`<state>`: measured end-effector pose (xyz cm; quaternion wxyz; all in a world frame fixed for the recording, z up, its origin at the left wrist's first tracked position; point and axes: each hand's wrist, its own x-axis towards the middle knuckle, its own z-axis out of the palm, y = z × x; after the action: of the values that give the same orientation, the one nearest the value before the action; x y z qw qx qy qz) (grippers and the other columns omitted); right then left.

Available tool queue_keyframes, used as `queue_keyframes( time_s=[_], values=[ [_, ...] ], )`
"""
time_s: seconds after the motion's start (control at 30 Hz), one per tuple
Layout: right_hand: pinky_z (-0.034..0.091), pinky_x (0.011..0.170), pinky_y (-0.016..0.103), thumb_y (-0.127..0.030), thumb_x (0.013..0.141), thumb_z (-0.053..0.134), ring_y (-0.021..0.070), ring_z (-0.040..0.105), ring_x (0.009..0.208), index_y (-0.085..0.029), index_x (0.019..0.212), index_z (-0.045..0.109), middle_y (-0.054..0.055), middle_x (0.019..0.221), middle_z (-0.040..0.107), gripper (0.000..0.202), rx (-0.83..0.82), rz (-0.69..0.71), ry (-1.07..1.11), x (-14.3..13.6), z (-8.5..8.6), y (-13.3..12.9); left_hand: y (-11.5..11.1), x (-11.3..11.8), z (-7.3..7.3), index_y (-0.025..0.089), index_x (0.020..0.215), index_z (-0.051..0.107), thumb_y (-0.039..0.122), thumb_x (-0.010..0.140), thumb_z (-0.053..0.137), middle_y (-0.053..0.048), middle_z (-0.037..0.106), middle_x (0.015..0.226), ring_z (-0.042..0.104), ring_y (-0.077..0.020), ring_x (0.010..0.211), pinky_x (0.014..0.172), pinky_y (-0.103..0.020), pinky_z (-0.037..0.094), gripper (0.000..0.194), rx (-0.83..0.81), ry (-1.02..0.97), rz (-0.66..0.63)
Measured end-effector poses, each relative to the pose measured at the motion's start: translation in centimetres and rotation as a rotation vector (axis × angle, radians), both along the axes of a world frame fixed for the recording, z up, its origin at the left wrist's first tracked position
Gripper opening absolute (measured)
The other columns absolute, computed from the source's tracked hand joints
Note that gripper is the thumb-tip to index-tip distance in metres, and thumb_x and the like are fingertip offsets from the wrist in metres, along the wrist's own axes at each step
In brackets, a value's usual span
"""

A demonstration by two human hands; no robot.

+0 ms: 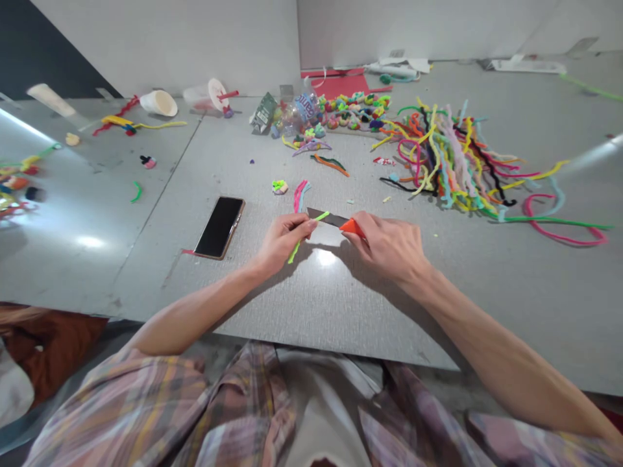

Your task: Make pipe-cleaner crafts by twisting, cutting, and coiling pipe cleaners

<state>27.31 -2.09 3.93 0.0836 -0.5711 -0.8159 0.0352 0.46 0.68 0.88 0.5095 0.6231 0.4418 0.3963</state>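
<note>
inward from the near edge of the grey surface (302, 308), our left hand (283, 240) pinches a thin, fuzzy, neon-green stem (294, 253), both ends poking out. our right hand (389, 246) clasps an orange-handled cutter (351, 227); in our view the stem's upper end overlaps its grey blade (335, 220). toward the far edge we see a tangled, multicoloured heap of strands (452, 165).

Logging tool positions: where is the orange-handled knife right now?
In the head view, the orange-handled knife is near the centre, in the right hand, its blade extending left to the yellow-green strip in the left hand.
</note>
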Motion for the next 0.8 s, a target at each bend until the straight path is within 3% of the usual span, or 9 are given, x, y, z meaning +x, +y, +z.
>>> queue_keyframes(
  time_s=[0.17,0.23,0.37,0.57,0.7,0.8],
  values=[
    [0.03,0.076,0.037,-0.075,0.117,0.029,0.0353,0.071,0.09,-0.022,0.145,0.072,0.019,0.102,0.084,0.074,0.02,0.012,0.019,1.6,0.6,2.5,1.1,-1.7,-0.7,0.022,0.066,0.042,0.05,0.095,0.082,0.005,0.036,0.064,0.032,-0.0087,0.057,0.055,-0.028,0.029,0.057,-0.063,-0.217,0.123],
    [0.033,0.078,0.037,-0.076,0.116,0.031,0.0365,0.071,0.093,-0.021,0.147,0.071,0.018,0.101,0.083,0.074,0.047,-0.02,0.021,1.9,0.7,3.5,1.5,-2.3,-1.1,0.021,0.066,0.046,0.052,0.097,0.082,0.005,0.036,0.063,0.032,-0.0081,0.056,0.054,-0.028,0.029,0.056,-0.041,-0.242,0.156],
    [0.036,0.079,0.038,-0.074,0.115,0.036,0.0368,0.072,0.095,-0.021,0.146,0.071,0.018,0.102,0.083,0.071,0.075,-0.061,0.013,3.3,0.2,4.6,1.4,-2.3,-2.0,0.021,0.07,0.057,0.063,0.102,0.078,0.001,0.048,0.066,0.042,-0.0096,0.06,0.057,-0.029,0.034,0.058,0.005,-0.244,0.063],
    [0.036,0.077,0.039,-0.067,0.115,0.043,0.0359,0.072,0.093,-0.02,0.142,0.074,0.017,0.102,0.083,0.062,0.114,-0.147,0.014,7.5,-2.8,5.6,0.3,-2.1,-2.3,0.021,0.077,0.07,0.071,0.105,0.073,-0.002,0.058,0.071,0.046,-0.012,0.062,0.056,-0.032,0.036,0.057,0.004,-0.128,0.01],
    [0.031,0.074,0.039,-0.065,0.113,0.047,0.0334,0.07,0.085,-0.022,0.136,0.077,0.016,0.102,0.084,0.057,0.086,-0.113,-0.021,7.9,-5.1,6.2,0.2,-2.1,-2.1,0.022,0.084,0.075,0.07,0.105,0.072,-0.003,0.059,0.072,0.047,-0.0128,0.062,0.057,-0.032,0.037,0.052,0.002,-0.128,-0.003],
    [0.029,0.073,0.038,-0.065,0.113,0.047,0.032,0.068,0.082,-0.022,0.133,0.077,0.015,0.099,0.083,0.057,0.065,-0.101,-0.023,7.7,-5.7,6.5,0.6,-2.3,-1.7,0.022,0.088,0.079,0.065,0.106,0.073,-0.002,0.059,0.071,0.047,-0.0118,0.06,0.055,-0.031,0.037,0.046,-0.003,-0.11,0.059]
  ],
)
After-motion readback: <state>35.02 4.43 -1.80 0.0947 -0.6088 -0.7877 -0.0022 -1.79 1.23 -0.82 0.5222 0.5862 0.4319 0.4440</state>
